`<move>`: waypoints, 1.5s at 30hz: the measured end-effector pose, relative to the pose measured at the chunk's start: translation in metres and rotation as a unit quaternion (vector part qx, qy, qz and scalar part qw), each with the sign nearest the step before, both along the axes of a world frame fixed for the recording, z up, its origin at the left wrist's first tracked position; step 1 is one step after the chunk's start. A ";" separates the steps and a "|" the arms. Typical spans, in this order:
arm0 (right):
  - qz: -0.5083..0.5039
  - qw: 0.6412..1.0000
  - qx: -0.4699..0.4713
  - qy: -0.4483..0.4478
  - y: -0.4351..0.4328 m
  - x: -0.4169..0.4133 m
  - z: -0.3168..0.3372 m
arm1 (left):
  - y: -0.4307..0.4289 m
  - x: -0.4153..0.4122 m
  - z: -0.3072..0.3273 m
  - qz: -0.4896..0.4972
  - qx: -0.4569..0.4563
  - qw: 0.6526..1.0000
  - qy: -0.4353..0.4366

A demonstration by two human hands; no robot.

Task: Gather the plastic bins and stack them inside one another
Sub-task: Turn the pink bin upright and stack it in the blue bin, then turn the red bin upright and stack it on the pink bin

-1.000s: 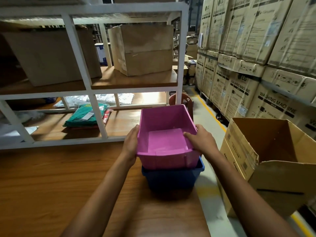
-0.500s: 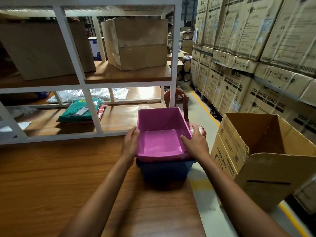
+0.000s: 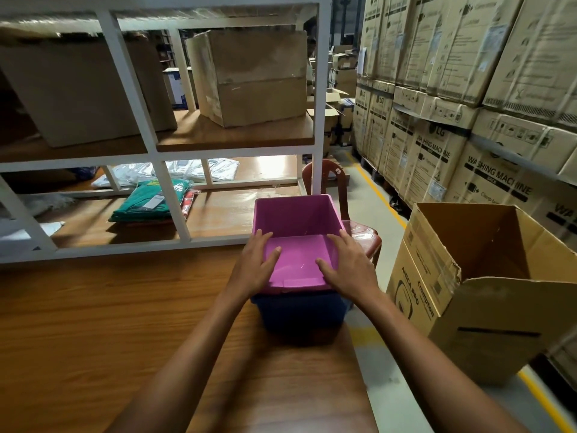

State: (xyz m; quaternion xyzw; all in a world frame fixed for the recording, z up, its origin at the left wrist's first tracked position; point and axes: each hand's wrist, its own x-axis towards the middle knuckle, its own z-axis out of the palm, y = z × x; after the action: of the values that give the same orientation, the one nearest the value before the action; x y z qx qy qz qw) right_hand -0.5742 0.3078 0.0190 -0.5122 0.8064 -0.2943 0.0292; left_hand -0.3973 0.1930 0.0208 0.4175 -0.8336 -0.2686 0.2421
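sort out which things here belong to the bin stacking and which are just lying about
In the job: pink bin, nested in the blue bin; left hand and right hand, pressing on the pink bin's rim.
Lying about: open cardboard box, green folded cloth, carton on the shelf, brown chair.
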 end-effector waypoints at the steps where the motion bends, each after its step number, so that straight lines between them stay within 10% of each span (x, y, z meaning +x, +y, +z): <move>1: 0.001 1.000 -0.006 -0.001 0.000 -0.001 -0.001 | 0.000 0.000 0.000 0.000 -0.009 1.000 -0.002; 23: 0.156 0.947 -0.260 -0.105 0.160 0.102 -0.010 | 0.212 0.122 -0.018 0.173 -0.154 0.963 0.137; 45: 0.538 0.832 -0.070 -0.115 0.139 0.393 -0.110 | 0.355 0.401 -0.110 0.543 -0.116 0.828 0.072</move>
State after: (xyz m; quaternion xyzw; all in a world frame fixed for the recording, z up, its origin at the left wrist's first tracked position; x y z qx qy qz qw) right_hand -0.1811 0.4472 -0.0909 -0.8282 0.3715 -0.3442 0.2399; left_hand 0.0040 0.5479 -0.0896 0.7514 -0.4774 -0.0246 0.4548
